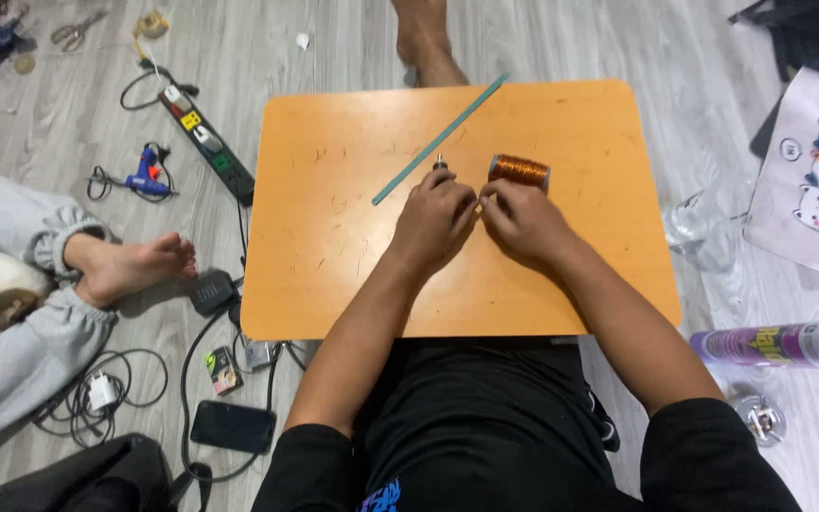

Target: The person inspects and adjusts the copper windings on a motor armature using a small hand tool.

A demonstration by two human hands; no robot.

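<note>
Over a small orange table (pixel 334 256), my left hand (pixel 433 220) is closed around a small dark tool (pixel 440 163) whose tip sticks out past the fingers. My right hand (pixel 521 220) touches the left at the fingertips, pinching something thin that I cannot make out. A spool of copper wire (pixel 518 171) lies just beyond my right hand. A long thin teal stick (pixel 440 138) lies diagonally across the table's far half, just past my left hand.
Another person's bare foot (pixel 130 265) and grey trouser leg lie to the left on the wood floor. A power strip (pixel 206 142), blue glue gun (pixel 144 178), cables, a phone (pixel 231 427) and scissors (pixel 76 33) lie left. A purple spray can (pixel 779 343) lies right.
</note>
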